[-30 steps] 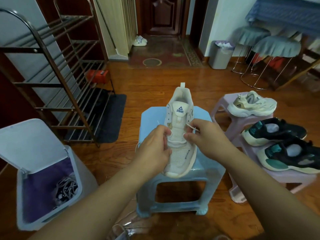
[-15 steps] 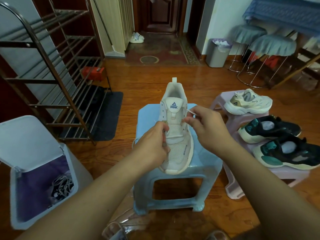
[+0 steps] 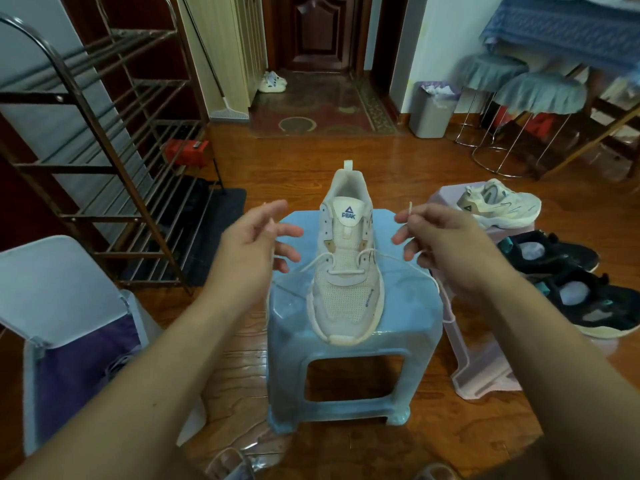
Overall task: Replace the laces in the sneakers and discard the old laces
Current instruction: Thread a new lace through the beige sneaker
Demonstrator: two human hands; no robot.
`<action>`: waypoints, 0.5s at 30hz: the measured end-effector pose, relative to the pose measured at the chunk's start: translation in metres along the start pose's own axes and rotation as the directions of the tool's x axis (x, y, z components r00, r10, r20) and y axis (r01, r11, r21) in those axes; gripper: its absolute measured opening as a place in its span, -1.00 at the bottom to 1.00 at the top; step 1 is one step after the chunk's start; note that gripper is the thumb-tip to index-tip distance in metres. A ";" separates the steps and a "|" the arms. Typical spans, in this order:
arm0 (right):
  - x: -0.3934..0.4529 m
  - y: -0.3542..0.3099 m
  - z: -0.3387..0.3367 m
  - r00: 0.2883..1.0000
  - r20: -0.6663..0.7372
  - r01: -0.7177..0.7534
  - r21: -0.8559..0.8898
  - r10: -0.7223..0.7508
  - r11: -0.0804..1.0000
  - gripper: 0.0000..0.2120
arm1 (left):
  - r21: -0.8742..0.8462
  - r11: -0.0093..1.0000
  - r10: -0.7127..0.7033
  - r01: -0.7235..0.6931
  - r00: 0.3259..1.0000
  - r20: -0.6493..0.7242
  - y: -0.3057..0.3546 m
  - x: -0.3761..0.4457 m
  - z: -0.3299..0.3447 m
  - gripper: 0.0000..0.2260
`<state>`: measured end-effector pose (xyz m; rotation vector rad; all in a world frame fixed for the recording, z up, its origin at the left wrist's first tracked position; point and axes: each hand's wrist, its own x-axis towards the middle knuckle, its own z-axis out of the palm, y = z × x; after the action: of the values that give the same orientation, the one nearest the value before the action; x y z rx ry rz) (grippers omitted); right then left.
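Observation:
A cream sneaker (image 3: 348, 271) with a blue logo on its tongue stands toe-toward-me on a light blue plastic stool (image 3: 408, 306). A white lace (image 3: 346, 271) runs through its lowest eyelets and out to both sides. My left hand (image 3: 254, 242) is left of the shoe and pinches the left lace end between thumb and finger, the other fingers spread. My right hand (image 3: 446, 244) is right of the shoe and pinches the right lace end, whose tip sticks up above the fingers.
A white bin (image 3: 52, 306) with its lid up and a purple liner stands at the lower left, old laces inside. A pink stool (image 3: 481, 358) on the right carries another cream sneaker (image 3: 498, 206) and two black sneakers (image 3: 588, 299). A metal shoe rack (image 3: 104, 161) stands at the left.
Both hands have left the shoe's eyelets and moved apart, outward and upward, drawing the two lace ends out to either side.

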<state>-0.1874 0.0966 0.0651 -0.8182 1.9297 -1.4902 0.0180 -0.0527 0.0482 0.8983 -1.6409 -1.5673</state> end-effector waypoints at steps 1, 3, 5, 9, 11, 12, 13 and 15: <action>-0.002 -0.001 0.007 0.999 0.049 0.006 0.018 -0.007 1.000 -0.83 | 0.003 1.000 0.003 -0.004 0.999 0.037 -0.001 -0.002 0.005 -0.64; -0.005 -0.001 0.019 0.995 0.093 0.031 -0.055 -0.026 0.998 -0.89 | 0.081 0.997 0.004 -0.010 0.997 0.082 -0.008 -0.005 0.015 -0.55; -0.003 0.005 0.028 0.991 0.068 0.127 -0.281 -0.112 0.951 -0.90 | 0.289 0.954 0.071 -0.085 0.996 0.058 -0.018 -0.003 0.022 -0.58; 0.009 0.021 0.041 0.944 0.028 0.275 -0.615 -0.329 0.739 -0.89 | 0.538 0.836 0.107 -0.104 0.994 0.025 -0.025 -0.001 0.035 -0.75; 0.013 0.023 0.044 0.944 0.031 0.268 -0.657 -0.330 0.705 -0.93 | 0.593 0.794 0.105 -0.134 0.991 0.084 -0.027 -0.004 0.039 -0.85; 0.013 0.023 0.045 0.950 0.038 0.254 -0.667 -0.308 0.701 -0.93 | 0.617 0.770 0.113 -0.159 0.987 0.114 -0.027 -0.005 0.039 -0.91; 0.012 0.024 0.045 0.958 0.044 0.235 -0.681 -0.282 0.693 -0.93 | 0.631 0.755 0.115 -0.178 0.984 0.140 -0.028 -0.005 0.037 -0.96; 0.010 0.024 0.044 0.969 0.062 0.211 -0.713 -0.240 0.669 -0.92 | 0.653 0.730 0.101 -0.204 0.976 0.192 -0.028 -0.007 0.033 -0.93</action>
<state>-0.1641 0.0662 0.0313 -1.4146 2.5506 -0.8160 -0.0054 -0.0301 0.0188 0.9739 -2.3910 -0.9220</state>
